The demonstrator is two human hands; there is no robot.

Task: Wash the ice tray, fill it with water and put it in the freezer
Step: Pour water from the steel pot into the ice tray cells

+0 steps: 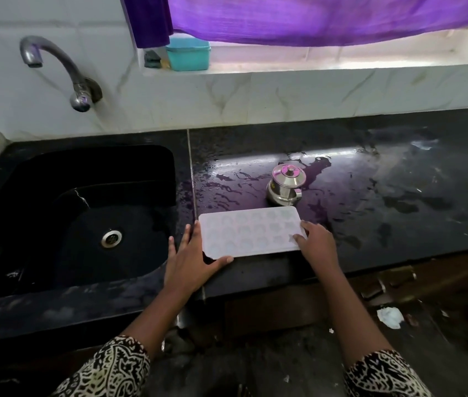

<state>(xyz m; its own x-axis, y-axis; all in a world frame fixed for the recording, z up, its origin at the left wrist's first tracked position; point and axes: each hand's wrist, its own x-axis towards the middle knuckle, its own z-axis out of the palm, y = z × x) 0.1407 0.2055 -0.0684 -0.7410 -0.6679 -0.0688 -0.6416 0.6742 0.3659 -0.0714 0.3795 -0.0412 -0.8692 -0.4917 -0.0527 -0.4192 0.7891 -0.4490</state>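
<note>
A white ice tray (pixel 250 232) lies flat on the wet black counter (pixel 399 202), just right of the sink (pixel 26 173). Its faint moulded cells show through the top. My left hand (pixel 188 262) lies against the tray's left end, fingers straight along that edge and thumb at the front left corner. My right hand (pixel 317 242) holds the right end, thumb pressed on the top surface and fingers at the edge. The tap (pixel 55 61) over the sink gives no water.
A small lidded steel pot (pixel 286 184) stands right behind the tray, in a puddle. The dark sink has a metal drain (pixel 111 238). A teal box (pixel 188 54) sits on the window ledge under a purple curtain (pixel 313 18). The counter's front edge is close below the tray.
</note>
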